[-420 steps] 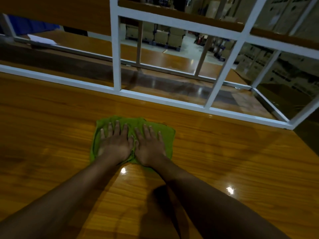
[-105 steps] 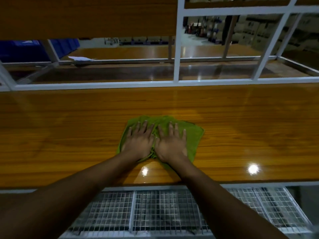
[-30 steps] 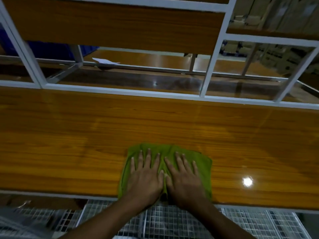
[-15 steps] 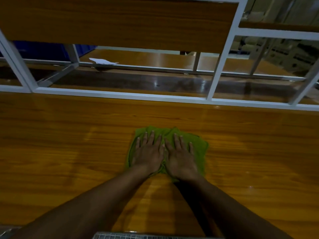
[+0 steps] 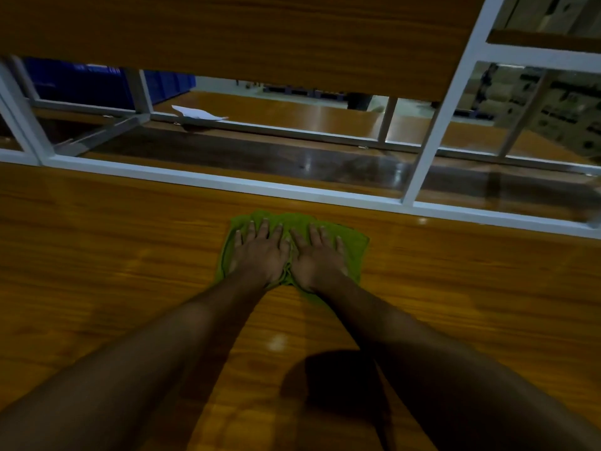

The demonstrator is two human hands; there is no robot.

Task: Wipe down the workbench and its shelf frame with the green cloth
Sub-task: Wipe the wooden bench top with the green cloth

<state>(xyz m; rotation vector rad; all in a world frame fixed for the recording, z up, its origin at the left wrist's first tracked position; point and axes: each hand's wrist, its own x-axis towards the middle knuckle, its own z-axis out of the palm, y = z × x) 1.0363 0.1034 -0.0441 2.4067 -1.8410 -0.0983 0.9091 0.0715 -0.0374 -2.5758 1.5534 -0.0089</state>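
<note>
Two flat hands, left hand (image 5: 258, 255), right hand (image 5: 317, 257), pressing green cloth (image 5: 353, 247), workbench (image 5: 113, 255)

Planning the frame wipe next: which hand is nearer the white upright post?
Right. The right hand presses the cloth in front of the post and to its left; the left hand lies flat beside it, farther to the left.
</note>
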